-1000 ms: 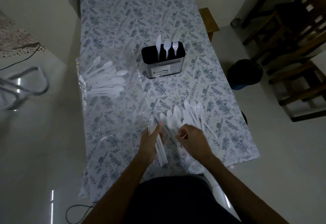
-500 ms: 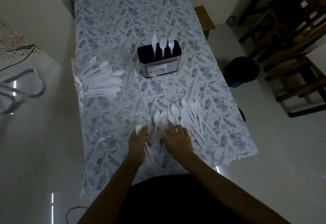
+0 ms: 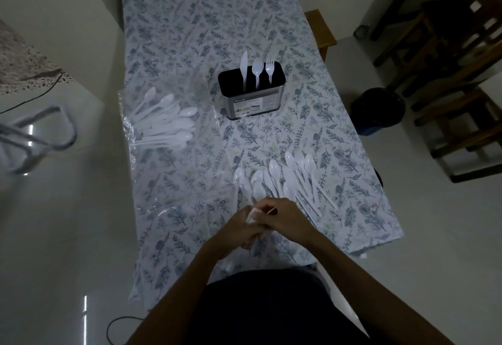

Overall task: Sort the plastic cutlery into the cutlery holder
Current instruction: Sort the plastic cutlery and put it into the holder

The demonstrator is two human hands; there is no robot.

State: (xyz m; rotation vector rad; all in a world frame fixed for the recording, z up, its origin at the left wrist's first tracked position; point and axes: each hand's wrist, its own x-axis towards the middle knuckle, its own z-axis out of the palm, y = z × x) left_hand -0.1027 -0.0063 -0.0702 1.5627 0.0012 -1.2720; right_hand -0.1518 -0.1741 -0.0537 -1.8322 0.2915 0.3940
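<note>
A metal cutlery holder (image 3: 252,102) stands mid-table with a white knife (image 3: 243,71), spoon (image 3: 257,71) and fork (image 3: 269,68) upright in it. Several loose white spoons (image 3: 288,179) lie fanned on the cloth near the front edge. My left hand (image 3: 239,232) grips a bundle of white plastic cutlery (image 3: 251,217) just in front of that pile. My right hand (image 3: 285,219) meets it from the right and pinches the top of the same bundle. What kind of pieces the bundle holds is hidden by my fingers.
A clear plastic bag (image 3: 163,121) with several more white spoons lies at the table's left edge. The floral tablecloth (image 3: 206,32) covers the long table. A dark bin (image 3: 379,109) and wooden chairs (image 3: 448,54) stand to the right.
My hands have come together over the near edge of the spoon pile. The left hand still holds its bundle, and the right hand now pinches it instead of reaching into the loose spoons.
</note>
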